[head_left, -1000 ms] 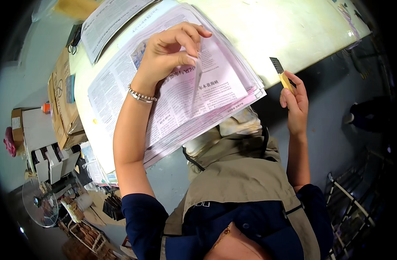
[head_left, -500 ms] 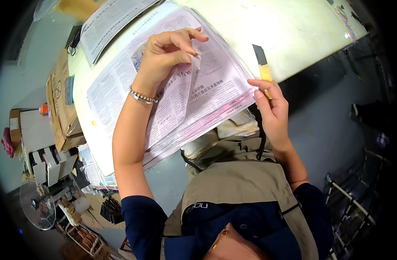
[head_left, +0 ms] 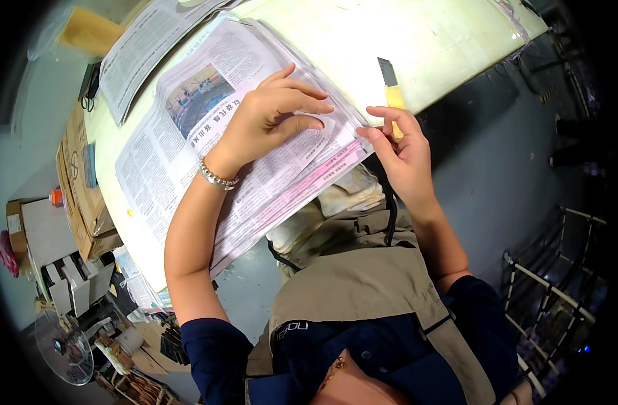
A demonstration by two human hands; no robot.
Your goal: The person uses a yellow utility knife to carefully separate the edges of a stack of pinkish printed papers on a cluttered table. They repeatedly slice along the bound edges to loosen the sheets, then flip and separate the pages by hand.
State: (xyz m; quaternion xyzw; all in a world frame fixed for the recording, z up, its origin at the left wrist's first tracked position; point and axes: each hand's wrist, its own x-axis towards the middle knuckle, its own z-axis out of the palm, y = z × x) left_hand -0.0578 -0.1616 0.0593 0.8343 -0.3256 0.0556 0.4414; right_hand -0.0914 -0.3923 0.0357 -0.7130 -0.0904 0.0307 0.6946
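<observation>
A newspaper stack (head_left: 208, 135) with a colour photo on its top page lies on the pale table in front of me. My left hand (head_left: 278, 118) is over the top sheet, thumb and fingers apart, with nothing visible between them. Under the fingertips, the sheet's near right part lies at an angle over the pages below. At the stack's right corner is my right hand (head_left: 407, 152), index finger and thumb extended near the paper edge. Its curled fingers hold a flat tool with a yellow handle (head_left: 393, 98) and a dark, angled blade (head_left: 387, 71) pointing away from me.
More newspapers (head_left: 143, 50) lie at the far left of the pale table (head_left: 343, 40). Cardboard boxes (head_left: 83, 182) stand beyond its left side, with a fan (head_left: 64, 347) lower left. A metal rack (head_left: 549, 290) stands on the grey floor at right.
The left hand has let go of the lifted sheet, which has come down flatter on the stack and shows its photo. The right hand stays at the corner with the tool. The view has shifted slightly.
</observation>
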